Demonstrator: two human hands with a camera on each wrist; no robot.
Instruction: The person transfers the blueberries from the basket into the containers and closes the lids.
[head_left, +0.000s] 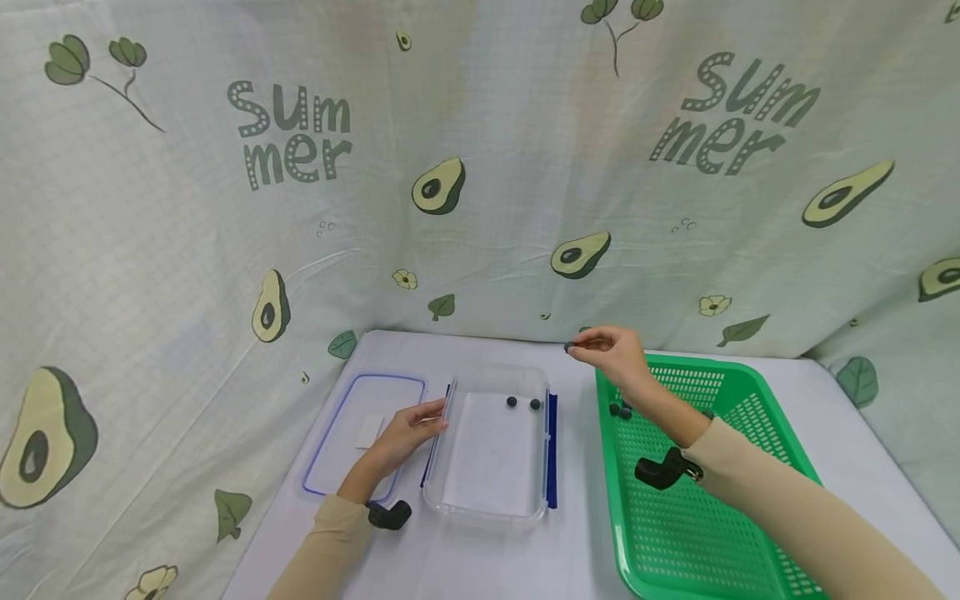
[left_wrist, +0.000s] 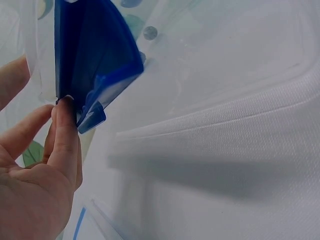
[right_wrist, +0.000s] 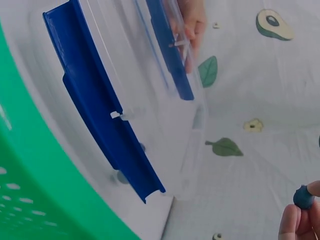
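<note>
A clear plastic container with blue side latches stands on the table, two blueberries inside near its far right. My left hand grips its left side; up close, the fingertips lie against the blue latch hanging there. Higher up and to the right, my right hand pinches a single blueberry between thumb and fingertips, above the far left corner of a green basket. A few more blueberries lie in that basket, partly behind the right forearm.
Left of the container lies its clear lid with a blue seal, partly under the left hand. The right latch sticks out toward the basket. A printed cloth hangs behind the white table.
</note>
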